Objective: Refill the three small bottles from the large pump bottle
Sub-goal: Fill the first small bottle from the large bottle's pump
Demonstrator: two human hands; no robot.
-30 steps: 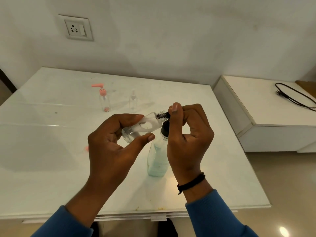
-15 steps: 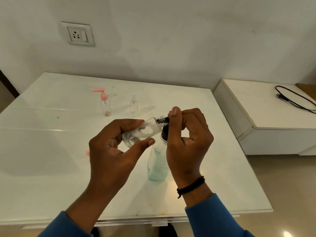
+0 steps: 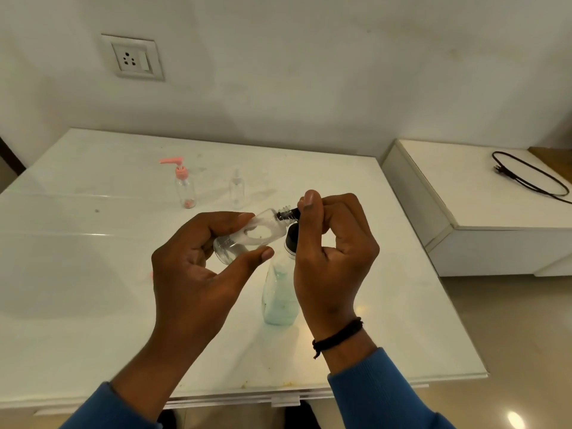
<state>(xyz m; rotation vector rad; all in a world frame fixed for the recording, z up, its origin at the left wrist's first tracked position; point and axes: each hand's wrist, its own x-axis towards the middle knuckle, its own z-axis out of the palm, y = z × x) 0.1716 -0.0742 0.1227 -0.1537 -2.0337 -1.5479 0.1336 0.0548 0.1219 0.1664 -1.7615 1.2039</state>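
White glossy tabletop (image 3: 93, 274) carries a large bottle (image 3: 280, 298) of pale green liquid. Above it, left hand (image 3: 198, 274) grips a tilted, near-empty clear small bottle (image 3: 250, 236); right hand (image 3: 331, 255) pinches its black cap (image 3: 292, 214). Farther back stand a pink-pump bottle (image 3: 184, 190) and a clear spray bottle (image 3: 236, 190)

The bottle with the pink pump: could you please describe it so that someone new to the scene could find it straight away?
Start at the white table and look toward its far side, below the wall socket. Two small clear bottles stand upright there, apart from each other. The bottle with the pink pump is the left one, and the clear-topped bottle beside it has no pink on it.
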